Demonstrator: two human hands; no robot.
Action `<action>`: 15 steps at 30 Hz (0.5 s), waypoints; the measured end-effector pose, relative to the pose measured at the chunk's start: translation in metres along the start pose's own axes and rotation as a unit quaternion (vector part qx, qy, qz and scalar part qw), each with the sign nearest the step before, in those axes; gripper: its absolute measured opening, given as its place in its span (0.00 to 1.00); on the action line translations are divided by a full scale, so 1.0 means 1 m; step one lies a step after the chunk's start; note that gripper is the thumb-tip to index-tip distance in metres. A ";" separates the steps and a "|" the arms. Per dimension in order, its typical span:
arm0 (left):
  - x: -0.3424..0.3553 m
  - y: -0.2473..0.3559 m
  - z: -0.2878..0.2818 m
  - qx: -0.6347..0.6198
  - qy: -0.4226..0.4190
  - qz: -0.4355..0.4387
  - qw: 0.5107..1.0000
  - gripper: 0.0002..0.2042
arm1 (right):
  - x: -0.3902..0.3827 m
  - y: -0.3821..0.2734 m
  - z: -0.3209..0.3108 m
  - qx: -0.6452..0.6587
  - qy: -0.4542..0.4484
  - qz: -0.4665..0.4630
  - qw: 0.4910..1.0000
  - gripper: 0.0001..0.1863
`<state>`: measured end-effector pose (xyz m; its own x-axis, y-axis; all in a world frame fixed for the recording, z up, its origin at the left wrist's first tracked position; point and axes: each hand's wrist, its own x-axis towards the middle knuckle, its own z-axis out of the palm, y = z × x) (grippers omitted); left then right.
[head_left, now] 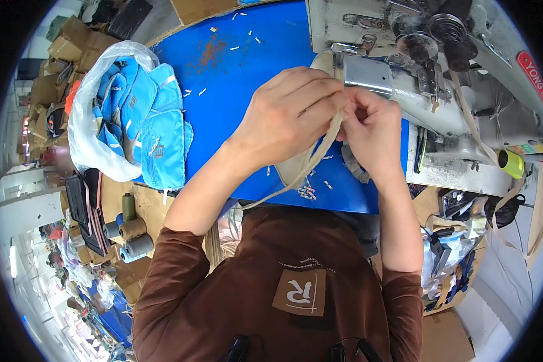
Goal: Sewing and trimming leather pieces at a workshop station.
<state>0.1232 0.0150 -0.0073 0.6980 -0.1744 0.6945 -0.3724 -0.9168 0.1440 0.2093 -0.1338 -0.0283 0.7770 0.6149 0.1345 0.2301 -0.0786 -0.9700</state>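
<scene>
My left hand (292, 114) is closed over a beige fabric piece (289, 170), its bent fingers meeting the right hand's. Close beside it, my right hand (371, 123) pinches at the top of a narrow beige fabric strip (312, 163). That strip hangs from between the hands and trails down to the left over the table edge. The fingertips overlap, so the exact grip is partly hidden. Just beyond the hands is the metal-covered arm end of a sewing machine (368, 76), with a bit of beige fabric beside it.
The blue tabletop (241, 78) carries thread scraps and reddish crumbs. A white plastic bag (81, 142) at left holds blue zippered pouches (166, 148). Thread spools (133, 228) stand lower left. A yellow-green cup (511, 163) and hanging beige tape (470, 120) are at right.
</scene>
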 end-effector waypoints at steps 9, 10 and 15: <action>-0.007 0.001 0.002 -0.141 0.014 -0.131 0.981 0.10 | -0.006 -0.001 0.000 0.005 0.003 0.040 0.999 0.05; -0.005 0.001 0.003 -0.138 0.018 -0.122 0.983 0.11 | -0.008 0.001 -0.001 0.011 -0.014 0.050 0.999 0.05; -0.003 0.003 0.004 -0.074 0.019 -0.075 0.994 0.10 | -0.005 0.000 -0.007 0.024 -0.031 0.031 0.999 0.06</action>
<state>0.1221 0.0112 -0.0120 0.7304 -0.0231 0.6826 -0.3530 -0.8684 0.3483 0.2094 -0.1429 -0.0271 0.7509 0.6575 0.0619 0.1531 -0.0821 -0.9848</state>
